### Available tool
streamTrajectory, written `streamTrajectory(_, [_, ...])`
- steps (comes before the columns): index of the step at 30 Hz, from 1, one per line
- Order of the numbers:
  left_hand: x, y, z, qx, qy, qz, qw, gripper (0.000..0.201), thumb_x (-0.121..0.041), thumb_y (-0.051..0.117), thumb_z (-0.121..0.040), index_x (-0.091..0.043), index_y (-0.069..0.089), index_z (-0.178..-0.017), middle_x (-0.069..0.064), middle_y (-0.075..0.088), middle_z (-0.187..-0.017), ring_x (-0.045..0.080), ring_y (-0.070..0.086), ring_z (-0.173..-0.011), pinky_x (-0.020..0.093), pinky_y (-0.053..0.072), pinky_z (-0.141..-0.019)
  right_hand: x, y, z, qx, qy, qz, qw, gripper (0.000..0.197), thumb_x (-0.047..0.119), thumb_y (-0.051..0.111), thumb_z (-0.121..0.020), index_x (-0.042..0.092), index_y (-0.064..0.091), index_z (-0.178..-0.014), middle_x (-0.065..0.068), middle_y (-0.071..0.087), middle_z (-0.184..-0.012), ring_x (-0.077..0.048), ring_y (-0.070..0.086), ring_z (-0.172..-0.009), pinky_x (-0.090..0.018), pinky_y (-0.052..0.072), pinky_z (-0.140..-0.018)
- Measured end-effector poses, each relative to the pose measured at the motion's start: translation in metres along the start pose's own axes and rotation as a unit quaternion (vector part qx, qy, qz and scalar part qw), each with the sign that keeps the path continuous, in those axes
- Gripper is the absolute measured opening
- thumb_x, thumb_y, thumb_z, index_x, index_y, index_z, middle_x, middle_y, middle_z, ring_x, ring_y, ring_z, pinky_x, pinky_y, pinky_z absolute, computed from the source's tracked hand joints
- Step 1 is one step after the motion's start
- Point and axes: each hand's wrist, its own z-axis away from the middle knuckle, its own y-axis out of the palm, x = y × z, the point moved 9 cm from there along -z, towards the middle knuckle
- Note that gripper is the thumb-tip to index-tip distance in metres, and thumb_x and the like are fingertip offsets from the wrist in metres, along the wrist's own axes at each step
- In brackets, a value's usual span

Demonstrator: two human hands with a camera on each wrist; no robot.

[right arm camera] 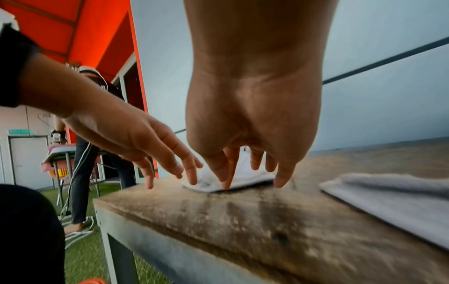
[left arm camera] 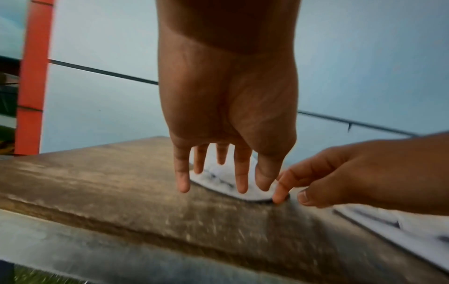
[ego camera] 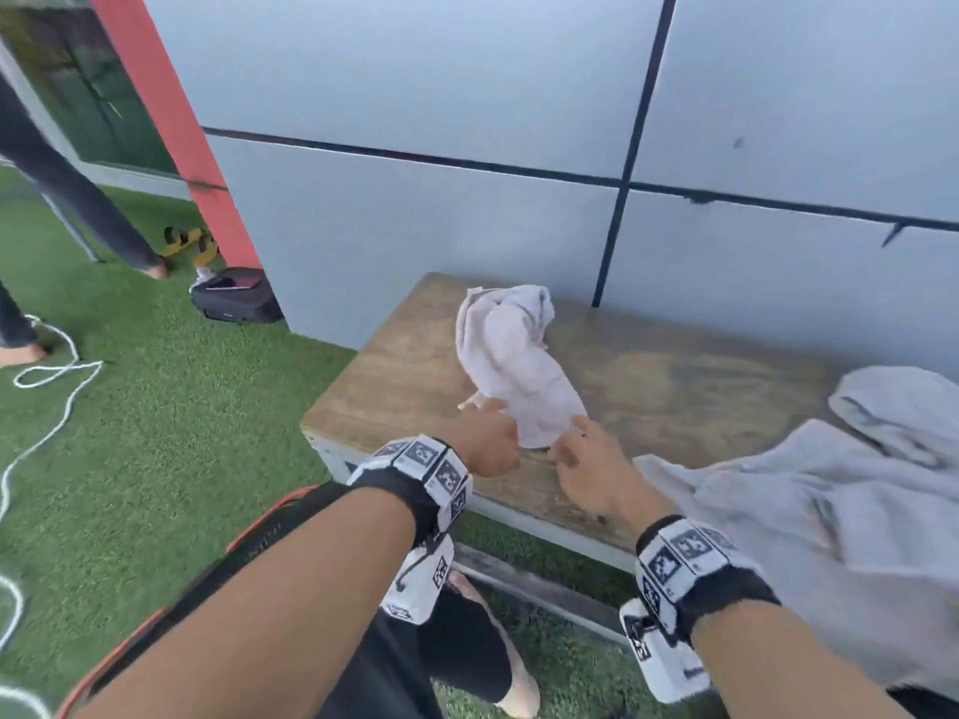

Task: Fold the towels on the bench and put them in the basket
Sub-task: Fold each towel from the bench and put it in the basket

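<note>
Both hands reach a crumpled white towel (ego camera: 514,365) on the bench (ego camera: 674,376): left hand (ego camera: 485,441) and right hand (ego camera: 589,472) have fingers spread and relaxed, gripping nothing, fingertips at its near edge.

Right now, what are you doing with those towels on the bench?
A person is reaching with both hands for the crumpled white towel on the wooden bench. The left hand and the right hand have straight fingers at its near edge; neither grips it yet. It is not folded. A larger grey towel lies in a loose heap at the right end of the bench, also unfolded. Part of a dark basket with an orange rim shows on the grass below the left arm.
</note>
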Motion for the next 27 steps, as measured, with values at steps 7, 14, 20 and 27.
streamTrajectory(7, [-0.008,0.013,-0.018,-0.095,0.027,-0.011,0.995,0.055,-0.027,0.061,-0.091,-0.013,0.037,-0.138,0.006,0.037,-0.142,0.028,0.035,-0.131,0.041,0.038,-0.107,-0.008,0.007,0.024,-0.11,-0.063,0.012,0.992,0.053,0.01,0.047,-0.093,0.022,0.037,-0.144,0.006,0.032,-0.152,-0.017,0.028,-0.142,-0.03,0.025,-0.117])
streamTrajectory(14, [-0.019,0.013,-0.008,-0.138,-0.019,-0.033,0.99,0.042,-0.025,0.058,-0.094,-0.02,0.045,-0.134,0.004,0.042,-0.132,0.025,0.041,-0.127,0.044,0.051,-0.095,-0.001,0.015,0.039,-0.146,-0.073,0.076,0.984,0.063,0.015,0.041,-0.098,0.014,0.018,-0.156,-0.005,0.023,-0.155,-0.025,0.027,-0.138,-0.035,0.026,-0.117])
streamTrajectory(20, [-0.025,0.021,0.003,-0.148,-0.03,-0.031,0.988,0.032,-0.021,0.06,-0.094,-0.022,0.053,-0.125,0.003,0.043,-0.127,0.025,0.045,-0.121,0.042,0.052,-0.092,-0.008,0.015,0.048,-0.153,-0.043,0.025,0.987,0.052,0.017,0.047,-0.096,0.023,0.035,-0.147,0.003,0.029,-0.144,-0.02,0.034,-0.13,-0.033,0.044,-0.103])
streamTrajectory(27, [-0.043,0.02,0.02,-0.126,-0.029,-0.046,0.99,0.033,-0.028,0.065,-0.093,-0.026,0.059,-0.126,0.001,0.047,-0.125,0.025,0.053,-0.117,0.04,0.05,-0.089,-0.013,0.007,0.065,-0.186,0.001,-0.008,0.983,0.016,0.01,0.055,-0.091,0.019,0.054,-0.104,0.002,0.045,-0.119,-0.021,0.039,-0.118,-0.039,0.051,-0.086])
